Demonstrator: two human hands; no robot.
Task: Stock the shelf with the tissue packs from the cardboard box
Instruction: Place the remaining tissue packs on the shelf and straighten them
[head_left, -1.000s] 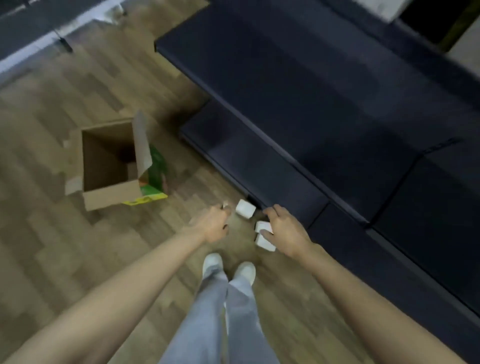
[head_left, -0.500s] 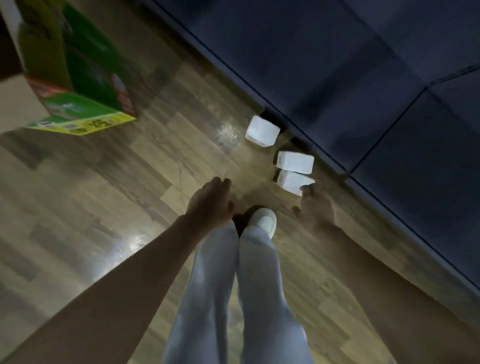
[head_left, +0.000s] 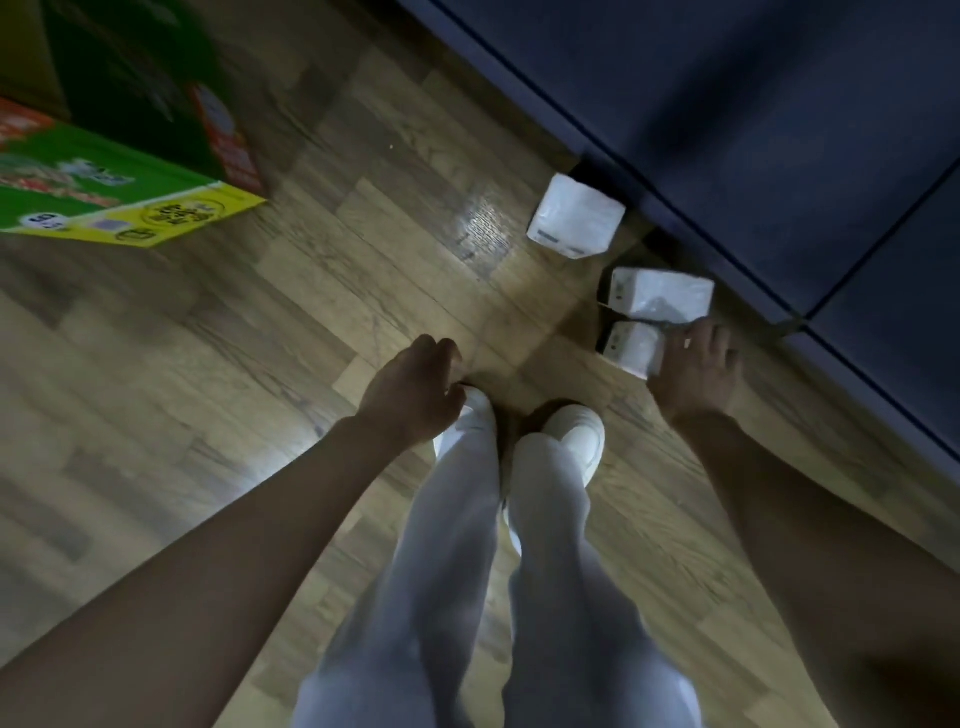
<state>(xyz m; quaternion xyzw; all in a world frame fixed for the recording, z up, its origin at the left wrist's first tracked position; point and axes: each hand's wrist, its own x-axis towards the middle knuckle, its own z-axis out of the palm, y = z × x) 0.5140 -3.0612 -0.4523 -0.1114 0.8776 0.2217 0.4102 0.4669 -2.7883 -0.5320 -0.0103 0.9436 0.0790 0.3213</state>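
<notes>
Head view, right hand (head_left: 693, 374) touching nearest tissue pack (head_left: 631, 347)

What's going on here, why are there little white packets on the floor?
A person is bending over three white tissue packs lying on the wood floor beside a dark shelf unit. The right hand is taking hold of the nearest pack; the middle pack and the far pack lie untouched. The left hand hangs empty, fingers loosely curled. The green cardboard box stands to the left. No pack shows on the shelf yet.
</notes>
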